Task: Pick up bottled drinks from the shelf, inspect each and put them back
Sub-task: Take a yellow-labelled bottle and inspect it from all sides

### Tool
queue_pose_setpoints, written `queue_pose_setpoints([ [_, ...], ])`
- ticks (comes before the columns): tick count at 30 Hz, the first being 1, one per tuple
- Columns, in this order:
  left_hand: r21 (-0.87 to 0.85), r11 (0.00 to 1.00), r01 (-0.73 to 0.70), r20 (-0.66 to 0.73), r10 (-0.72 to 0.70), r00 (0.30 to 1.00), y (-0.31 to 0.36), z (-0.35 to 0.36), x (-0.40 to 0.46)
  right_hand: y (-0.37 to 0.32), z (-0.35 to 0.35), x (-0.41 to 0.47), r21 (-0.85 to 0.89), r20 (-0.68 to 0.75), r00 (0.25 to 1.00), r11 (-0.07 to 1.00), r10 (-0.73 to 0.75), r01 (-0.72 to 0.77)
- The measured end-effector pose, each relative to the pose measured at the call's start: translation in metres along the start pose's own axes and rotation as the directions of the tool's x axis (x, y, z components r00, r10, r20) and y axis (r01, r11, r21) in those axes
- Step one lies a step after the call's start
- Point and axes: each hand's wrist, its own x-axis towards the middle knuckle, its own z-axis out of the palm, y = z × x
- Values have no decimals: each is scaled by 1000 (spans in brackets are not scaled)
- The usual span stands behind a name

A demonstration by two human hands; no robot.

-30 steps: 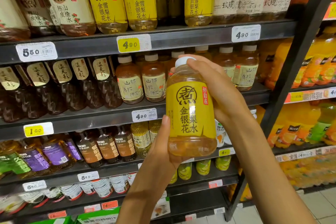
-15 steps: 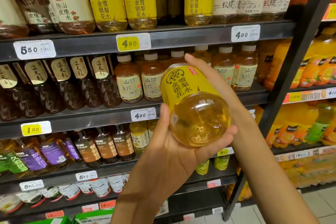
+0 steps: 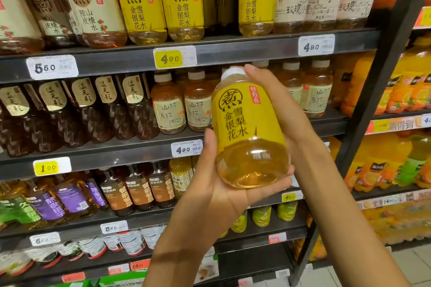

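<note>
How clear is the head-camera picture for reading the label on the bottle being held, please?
Head view: the yellow-labelled bottle is sharp, its label readable; a small glare spot sits on its clear lower part; wide-angle bending curves the shelf edge; the price tags look slightly soft.

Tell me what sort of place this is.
Most likely a shop's drinks aisle: tiered metal shelves packed with bottled drinks, price tags clipped along the shelf edges, and orange juice bottles in the next bay.

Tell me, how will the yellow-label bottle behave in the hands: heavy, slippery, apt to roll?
The yellow-label bottle looks full, so probably heavy for its size. Its round, smooth body may slip or roll; the left hand cups its base, the right hand steadies its top.
</note>
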Motion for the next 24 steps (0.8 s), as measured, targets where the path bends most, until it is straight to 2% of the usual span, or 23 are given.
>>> queue_pose_setpoints([
  [2, 109, 994, -16, -76, 25, 997, 0, -4, 1, 0, 1, 0, 58, 32, 998, 997, -61, 59],
  [4, 230, 973, -4, -119, 33, 992, -2, -10, 2, 1, 0, 1, 13, 52, 993, 995, -101, 101],
  [9, 421, 907, 8, -194, 81, 978, -6, -22, 1, -1, -5, 2, -146, 96, 995, 988, -27, 41],
  [12, 495, 869, -20, -223, 149, 963, -10, -30, -1, 1, -9, 1, -115, 93, 988, 985, -121, 131],
  [15, 587, 807, -63, -172, 200, 965, -7, -33, -4, 0, -8, -4, -124, 55, 963, 956, -262, 267],
  [18, 760, 643, -94, -134, 295, 946, -5, -28, 1, -1, -5, -10, -219, -11, 924, 903, -381, 370],
  [20, 819, 563, -113, -96, 328, 940, -7, -29, 5, -1, -3, -14, -256, -2, 908, 878, -418, 404],
  [22, 836, 532, -134, -68, 344, 936, -9, -31, 6, -2, -3, -17, -263, 52, 906, 869, -421, 419],
  [24, 824, 547, -149, -75, 365, 928, -9, -32, 3, -4, -7, -20, -238, 119, 904, 873, -410, 426],
])
